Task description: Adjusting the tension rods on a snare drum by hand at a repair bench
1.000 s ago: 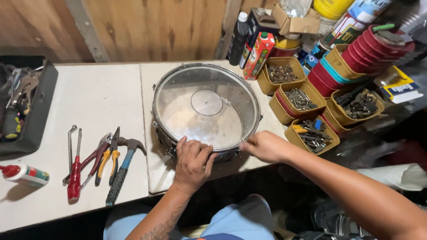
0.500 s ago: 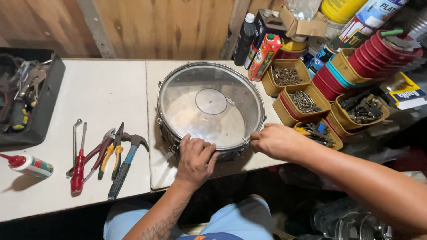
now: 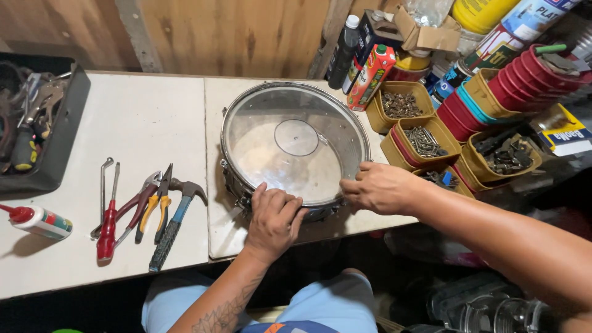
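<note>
Snare drum (image 3: pixel 295 151) lies flat, head up, on white surface (image 3: pixel 123 123) right in front of person w/ both hands on its near rim: left hand (image 3: pixel 275 217) gripping rim at near edge, right hand (image 3: pixel 381 187) fingers curled on near-right rim, about equally close.

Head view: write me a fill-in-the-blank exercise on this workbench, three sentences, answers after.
1. Both hands, left hand and right hand, rest on the near rim of the round ____.
2. The hammer lies on the white table to the ____ of the drum.
3. The yellow tubs hold metal ____.

Answers: drum; left; screws
</note>
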